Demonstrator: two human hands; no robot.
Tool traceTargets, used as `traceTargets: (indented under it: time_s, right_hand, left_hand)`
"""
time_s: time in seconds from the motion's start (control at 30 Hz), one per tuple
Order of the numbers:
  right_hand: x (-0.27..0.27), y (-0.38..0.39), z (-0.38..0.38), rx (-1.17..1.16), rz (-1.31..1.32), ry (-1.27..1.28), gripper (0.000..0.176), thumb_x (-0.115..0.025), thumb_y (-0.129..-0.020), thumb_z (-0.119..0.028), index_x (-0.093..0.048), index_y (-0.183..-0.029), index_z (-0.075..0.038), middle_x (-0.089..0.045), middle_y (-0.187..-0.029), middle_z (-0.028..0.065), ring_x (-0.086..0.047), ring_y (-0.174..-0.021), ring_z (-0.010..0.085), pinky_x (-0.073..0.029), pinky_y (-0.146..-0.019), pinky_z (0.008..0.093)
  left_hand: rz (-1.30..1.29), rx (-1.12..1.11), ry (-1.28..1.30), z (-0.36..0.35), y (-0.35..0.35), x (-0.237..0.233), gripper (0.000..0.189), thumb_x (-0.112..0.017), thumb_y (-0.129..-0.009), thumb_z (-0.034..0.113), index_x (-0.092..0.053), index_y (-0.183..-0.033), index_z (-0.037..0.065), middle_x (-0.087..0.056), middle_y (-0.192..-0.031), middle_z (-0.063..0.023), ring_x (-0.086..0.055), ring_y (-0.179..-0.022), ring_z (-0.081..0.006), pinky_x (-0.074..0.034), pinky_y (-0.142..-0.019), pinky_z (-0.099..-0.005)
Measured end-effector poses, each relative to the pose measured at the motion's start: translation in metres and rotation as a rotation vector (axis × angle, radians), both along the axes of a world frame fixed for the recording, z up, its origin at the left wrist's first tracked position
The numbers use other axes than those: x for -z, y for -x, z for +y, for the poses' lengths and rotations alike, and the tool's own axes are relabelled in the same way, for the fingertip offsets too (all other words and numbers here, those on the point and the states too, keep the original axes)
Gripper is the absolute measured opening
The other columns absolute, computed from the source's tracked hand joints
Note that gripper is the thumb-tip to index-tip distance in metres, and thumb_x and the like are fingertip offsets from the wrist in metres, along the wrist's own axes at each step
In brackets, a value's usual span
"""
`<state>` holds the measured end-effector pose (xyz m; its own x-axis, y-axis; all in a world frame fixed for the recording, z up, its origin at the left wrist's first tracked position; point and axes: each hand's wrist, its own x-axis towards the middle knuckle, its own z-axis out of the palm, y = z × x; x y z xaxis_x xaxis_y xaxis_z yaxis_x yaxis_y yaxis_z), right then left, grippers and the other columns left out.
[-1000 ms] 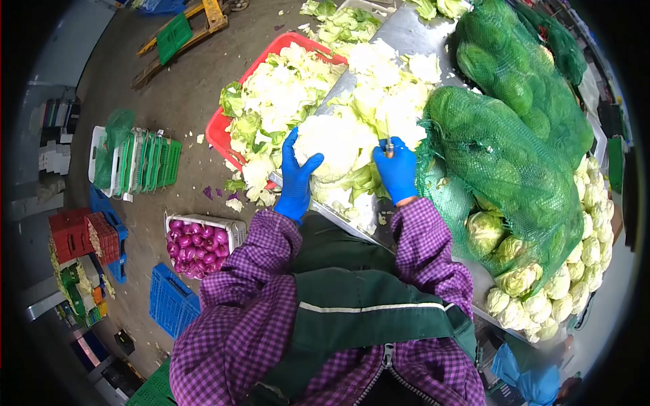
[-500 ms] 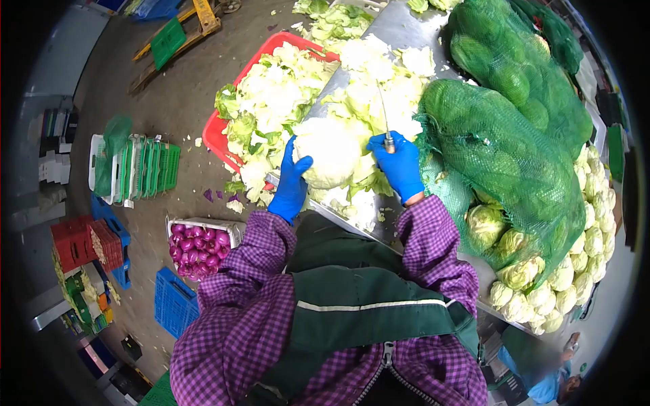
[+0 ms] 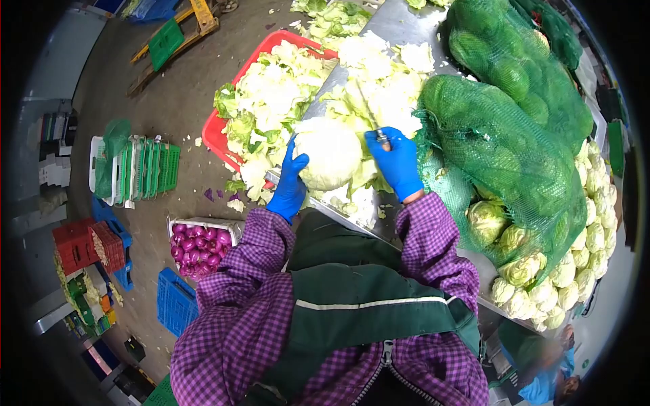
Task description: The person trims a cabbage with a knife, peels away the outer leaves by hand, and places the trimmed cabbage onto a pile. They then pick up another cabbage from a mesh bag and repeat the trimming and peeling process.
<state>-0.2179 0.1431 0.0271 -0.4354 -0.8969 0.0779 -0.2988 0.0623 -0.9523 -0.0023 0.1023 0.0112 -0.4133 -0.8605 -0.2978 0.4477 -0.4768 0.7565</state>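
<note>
A pale, rounded cabbage (image 3: 332,155) sits at the near edge of the metal table (image 3: 401,27). My left hand (image 3: 290,184), in a blue glove, grips its left side with the thumb across the front. In my blue-gloved right hand (image 3: 398,162) is a knife (image 3: 367,107), its thin blade pointing away from me and slightly left. The blade is just right of the cabbage and appears apart from it. Loose cabbage leaves (image 3: 386,88) are heaped behind both hands.
A red crate (image 3: 215,139) full of leaves stands left of the table. Green net sacks (image 3: 504,145) of cabbages lie on the right, beside piled cabbages (image 3: 542,294). Purple onions (image 3: 200,247) fill a white crate on the floor. Another person (image 3: 542,372) is at lower right.
The knife has tilted further left, its blade tip swinging toward the cabbage. My right hand has turned slightly left with it. My left hand still holds the cabbage in nearly the same place.
</note>
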Motion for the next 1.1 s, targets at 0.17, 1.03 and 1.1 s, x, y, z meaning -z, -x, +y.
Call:
traceTargets:
  time_s: [0.17,1.03,1.1]
  right_hand:
    - [-0.023,0.002,0.014,-0.023,-0.155,-0.146,0.031,-0.073,-0.079,-0.021,-0.065,-0.102,-0.002,-0.066,-0.08,0.0129,-0.063,-0.071,0.0185,-0.049,-0.066,0.0319]
    - [-0.044,-0.01,0.005,-0.074,0.126,-0.061,0.019,-0.066,-0.078,-0.02,-0.068,-0.09,-0.006,-0.065,-0.075,0.0175,-0.064,-0.065,0.0325,-0.051,-0.062,0.038]
    - [-0.031,0.004,0.008,-0.045,0.096,-0.18,0.019,-0.065,-0.078,-0.019,-0.068,-0.09,-0.004,-0.065,-0.075,0.018,-0.064,-0.066,0.033,-0.051,-0.061,0.0383]
  left_hand:
    - [0.159,-0.022,-0.28,0.0,-0.007,0.01,0.065,-0.046,-0.09,0.043,-0.035,-0.141,0.005,-0.046,-0.137,-0.015,-0.046,-0.124,-0.0295,-0.037,-0.105,-0.0433]
    - [0.244,0.03,-0.427,-0.001,-0.001,0.006,0.067,-0.033,-0.092,0.055,-0.04,-0.138,0.007,-0.048,-0.136,-0.0167,-0.047,-0.124,-0.033,-0.034,-0.106,-0.0489]
    - [0.143,-0.014,-0.32,0.007,-0.002,0.005,0.068,-0.031,-0.092,0.056,-0.042,-0.137,0.006,-0.05,-0.133,-0.017,-0.048,-0.122,-0.0327,-0.035,-0.106,-0.0482]
